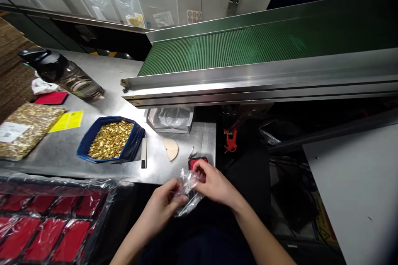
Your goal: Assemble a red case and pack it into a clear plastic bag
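Between my two hands is a crinkled clear plastic bag (190, 186), above the front edge of the metal table. My left hand (166, 201) pinches its left side between thumb and fingers. On the bag's upper right, the fingers of my right hand (213, 184) are closed; something red shows partly under them. Just beyond my right hand lies a small red and black item (193, 161) with a thin metal piece by it, partly covered. A pale half-round piece (171, 149) and a thin knife-like tool (143, 153) rest farther back on the table.
A blue tray (81, 149) holds many small gold pieces. Beside it are a yellow label (66, 121), a bag of gold pieces (37, 124) and a water bottle (77, 80). A green conveyor (233, 49) runs behind. A plastic-lined crate (108, 198) of red items stands lower left.
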Demonstrator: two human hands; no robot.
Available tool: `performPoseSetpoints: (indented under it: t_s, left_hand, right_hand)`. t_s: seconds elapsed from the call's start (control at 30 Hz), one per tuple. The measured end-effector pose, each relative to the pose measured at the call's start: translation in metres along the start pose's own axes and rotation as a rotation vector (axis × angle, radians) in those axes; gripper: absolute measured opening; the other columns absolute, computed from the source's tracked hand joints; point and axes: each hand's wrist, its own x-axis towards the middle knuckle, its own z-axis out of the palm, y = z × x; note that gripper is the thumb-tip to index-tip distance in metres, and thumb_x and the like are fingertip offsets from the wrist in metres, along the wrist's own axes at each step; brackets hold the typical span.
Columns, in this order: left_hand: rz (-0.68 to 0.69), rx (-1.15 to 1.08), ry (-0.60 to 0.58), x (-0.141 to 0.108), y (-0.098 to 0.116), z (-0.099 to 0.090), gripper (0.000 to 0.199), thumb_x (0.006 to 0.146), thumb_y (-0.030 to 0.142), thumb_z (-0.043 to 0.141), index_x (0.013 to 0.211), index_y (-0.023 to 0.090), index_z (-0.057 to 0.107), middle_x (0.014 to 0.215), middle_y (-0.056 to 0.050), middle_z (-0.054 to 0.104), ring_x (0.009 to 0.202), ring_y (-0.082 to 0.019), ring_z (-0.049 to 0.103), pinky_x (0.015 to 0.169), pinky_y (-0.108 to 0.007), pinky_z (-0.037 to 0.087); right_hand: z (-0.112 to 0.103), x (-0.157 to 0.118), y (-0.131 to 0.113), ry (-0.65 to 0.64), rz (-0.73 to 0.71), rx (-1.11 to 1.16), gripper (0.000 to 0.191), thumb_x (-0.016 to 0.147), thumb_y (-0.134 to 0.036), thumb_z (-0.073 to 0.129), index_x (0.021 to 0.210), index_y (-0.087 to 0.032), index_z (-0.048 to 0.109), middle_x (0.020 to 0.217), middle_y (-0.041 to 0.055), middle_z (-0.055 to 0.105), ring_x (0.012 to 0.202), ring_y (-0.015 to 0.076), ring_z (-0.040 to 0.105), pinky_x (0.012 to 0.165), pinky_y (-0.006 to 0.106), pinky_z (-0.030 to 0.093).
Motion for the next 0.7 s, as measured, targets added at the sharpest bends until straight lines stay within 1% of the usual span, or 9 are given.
performPoseSetpoints:
  t_s: [0.03,0.07,0.1,0.17,0.23,0.37,0.47,0.57,0.7]
  left_hand:
    - [-0.035,-0.067,0.034,-0.003,-0.007,-0.002,0.027,0.092,0.044,0.066,0.083,0.021,0.053,0.074,0.004,0.048,0.069,-0.015,0.045,0.064,-0.025,0.037]
    - [-0.068,-0.129,0.079,-0.006,-0.013,-0.003,0.033,0.092,0.050,0.065,0.082,0.021,0.053,0.072,0.005,0.045,0.066,-0.014,0.042,0.061,-0.025,0.035]
    - [-0.098,-0.178,0.127,-0.007,-0.019,-0.004,0.038,0.092,0.056,0.063,0.082,0.021,0.052,0.069,0.006,0.042,0.062,-0.013,0.039,0.058,-0.024,0.033]
    - [-0.148,-0.211,0.209,-0.007,-0.029,-0.004,0.045,0.091,0.064,0.060,0.080,0.021,0.053,0.064,0.007,0.038,0.057,-0.012,0.033,0.053,-0.023,0.029]
    - [-0.172,-0.162,0.282,-0.003,-0.034,-0.002,0.050,0.091,0.069,0.056,0.076,0.021,0.053,0.058,0.007,0.037,0.053,-0.012,0.033,0.051,-0.024,0.028]
    - [-0.154,-0.028,0.442,0.007,-0.034,0.004,0.054,0.092,0.068,0.055,0.065,0.021,0.047,0.058,0.005,0.038,0.056,-0.013,0.036,0.053,-0.026,0.029]
    - [-0.142,0.047,0.552,0.007,-0.030,0.006,0.055,0.094,0.062,0.056,0.061,0.021,0.039,0.060,0.005,0.030,0.059,-0.013,0.032,0.055,-0.026,0.026]
    - [-0.126,0.185,0.641,0.003,-0.028,0.004,0.057,0.096,0.059,0.053,0.059,0.022,0.033,0.060,0.005,0.026,0.058,-0.013,0.029,0.056,-0.027,0.024]
    - [-0.077,0.483,0.703,0.003,-0.029,0.004,0.052,0.097,0.051,0.050,0.057,0.021,0.035,0.057,0.005,0.024,0.054,-0.013,0.027,0.058,-0.029,0.022]
  right_hand:
    - [-0.004,-0.007,0.006,-0.065,-0.032,0.079,0.036,0.075,-0.027,0.082,0.108,-0.028,0.066,0.104,-0.0051,0.073,0.086,0.0132,0.066,0.073,0.021,0.047]
    - [-0.006,-0.016,0.014,-0.106,-0.033,0.155,0.041,0.075,-0.030,0.084,0.113,-0.028,0.066,0.109,-0.0034,0.073,0.090,0.0140,0.067,0.076,0.021,0.049]
    - [-0.007,-0.025,0.025,-0.132,0.001,0.225,0.034,0.080,-0.035,0.081,0.110,-0.026,0.067,0.105,-0.0016,0.073,0.089,0.0143,0.067,0.075,0.022,0.049]
    - [0.000,-0.041,0.046,-0.138,0.172,0.398,0.026,0.089,-0.045,0.074,0.091,-0.019,0.070,0.083,0.0005,0.073,0.072,0.0129,0.066,0.064,0.022,0.047]
    - [0.018,-0.050,0.065,-0.129,0.351,0.604,0.038,0.089,-0.054,0.073,0.086,-0.016,0.071,0.078,0.0033,0.073,0.057,0.0106,0.063,0.054,0.021,0.044]
    - [0.063,-0.045,0.077,-0.018,0.487,0.888,0.056,0.088,-0.064,0.069,0.122,-0.020,0.067,0.120,0.0106,0.073,0.068,0.0095,0.071,0.057,0.019,0.053]
    - [0.080,-0.033,0.075,0.067,0.505,1.021,0.058,0.084,-0.062,0.075,0.125,-0.021,0.067,0.123,0.0097,0.072,0.070,0.0073,0.070,0.056,0.016,0.053]
    - [0.078,-0.026,0.075,0.177,0.480,1.079,0.057,0.078,-0.057,0.084,0.116,-0.017,0.071,0.109,0.0089,0.075,0.072,0.0097,0.070,0.057,0.017,0.054]
    - [0.052,-0.034,0.077,0.412,0.372,1.032,0.050,0.081,-0.054,0.082,0.114,-0.018,0.071,0.101,0.0045,0.075,0.072,0.0098,0.067,0.063,0.018,0.055]
